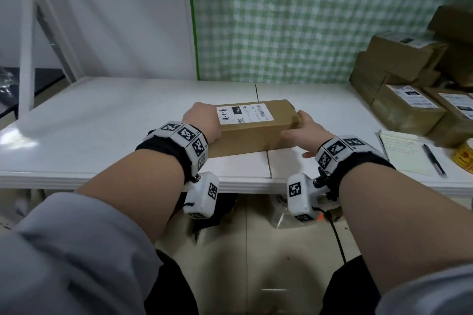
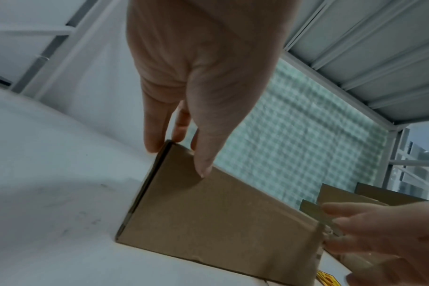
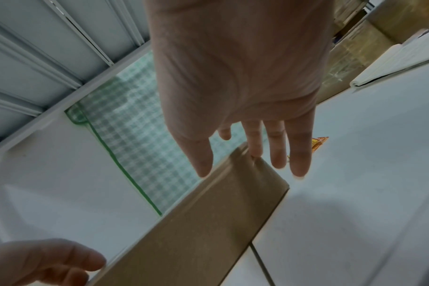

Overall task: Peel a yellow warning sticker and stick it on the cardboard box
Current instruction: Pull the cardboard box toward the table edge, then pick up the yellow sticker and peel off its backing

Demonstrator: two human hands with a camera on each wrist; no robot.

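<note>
A long cardboard box with a white shipping label lies on the white table, near its front edge. My left hand rests against the box's left end. In the left wrist view its fingers lie straight along that end and its thumb touches the near face. My right hand is at the box's right end, and its straight fingers touch the top corner of the box. A roll of yellow warning stickers sits at the far right, away from both hands.
A notepad with a black pen lies right of the box. Several stacked cardboard parcels fill the back right. A green checked cloth hangs behind the table. A white shelf post stands at the left.
</note>
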